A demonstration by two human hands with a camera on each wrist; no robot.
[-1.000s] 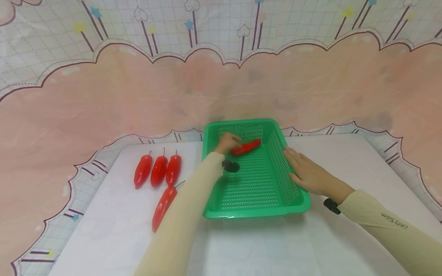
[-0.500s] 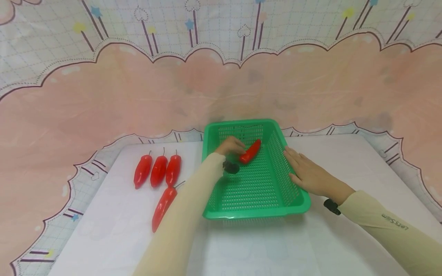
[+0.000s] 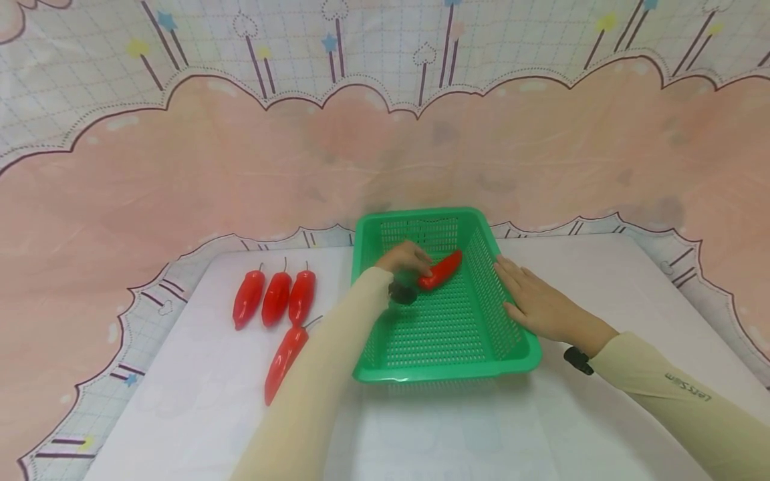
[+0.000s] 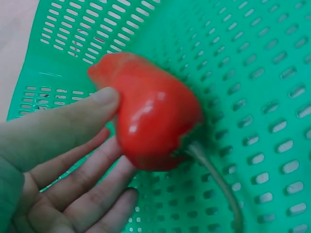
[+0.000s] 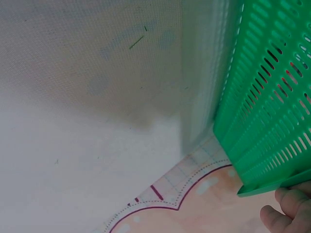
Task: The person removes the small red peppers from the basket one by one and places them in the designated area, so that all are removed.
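Inside a green perforated plastic basket (image 3: 445, 371), my left hand (image 3: 403, 259) holds a red chili pepper (image 3: 444, 268). In the left wrist view the pepper (image 4: 158, 109) lies between the thumb and the fingers, its green stem curving down to the right over the basket floor. The thumb tip presses its side; the fingers are partly behind it. My right hand (image 3: 538, 302) rests with straight fingers along the basket's right rim. In the right wrist view only some fingertips (image 5: 286, 211) show, beside the rim.
Left of the basket, three red peppers (image 3: 277, 298) lie side by side on the white table (image 3: 439, 434). Another pepper (image 3: 285, 361) lies nearer, partly hidden by the left sleeve (image 3: 313, 381). A patterned pink cloth (image 3: 385, 153) hangs behind the table.
The pepper in the basket has turned more diagonal and shifted slightly right and nearer, with my left hand following it. My right hand stays on the rim.
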